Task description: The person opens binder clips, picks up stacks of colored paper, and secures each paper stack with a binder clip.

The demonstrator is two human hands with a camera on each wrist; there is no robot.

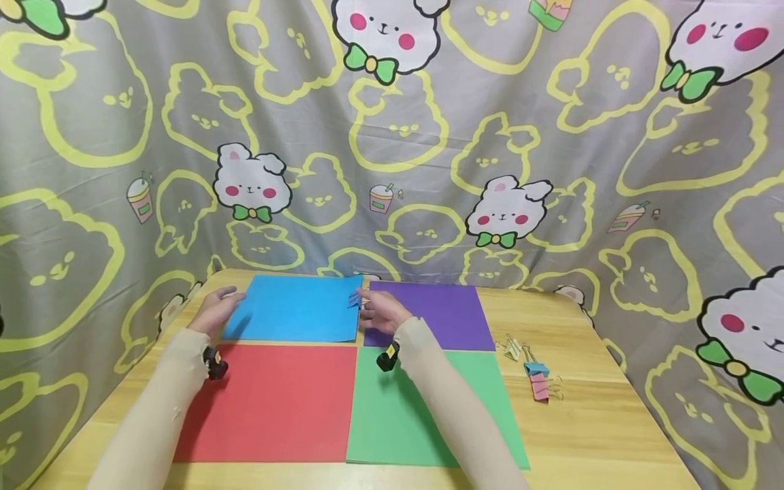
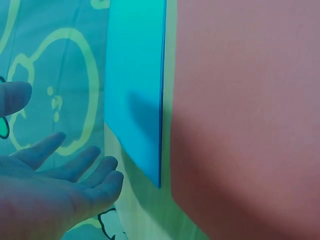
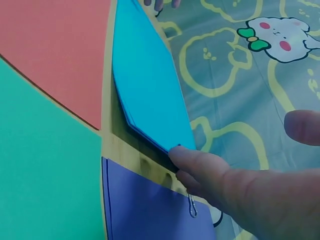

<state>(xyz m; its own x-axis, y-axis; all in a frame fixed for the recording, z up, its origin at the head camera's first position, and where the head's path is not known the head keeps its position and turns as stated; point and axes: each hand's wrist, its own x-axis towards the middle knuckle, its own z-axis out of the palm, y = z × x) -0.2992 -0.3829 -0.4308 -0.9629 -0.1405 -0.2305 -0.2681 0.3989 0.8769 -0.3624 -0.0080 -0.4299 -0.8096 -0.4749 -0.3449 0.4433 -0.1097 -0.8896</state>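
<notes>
Blue paper sheets (image 1: 297, 307) lie at the back left of the table, their right edge slightly raised. A dark binder clip (image 1: 354, 300) sits on that edge; its wire handle (image 3: 192, 206) shows in the right wrist view. My right hand (image 1: 382, 313) is at the clip, fingers extended and touching the edge or clip, thumb held apart. The fingers cover most of the clip. My left hand (image 1: 216, 310) hovers by the blue sheets' left edge, fingers spread and holding nothing.
Red paper (image 1: 275, 401) lies front left, green paper (image 1: 429, 401) front right, purple paper (image 1: 441, 313) back right. To their right lie a yellow clip (image 1: 513, 349), a blue clip (image 1: 535, 368) and a pink clip (image 1: 540, 387). A patterned curtain (image 1: 404, 177) hangs behind the table.
</notes>
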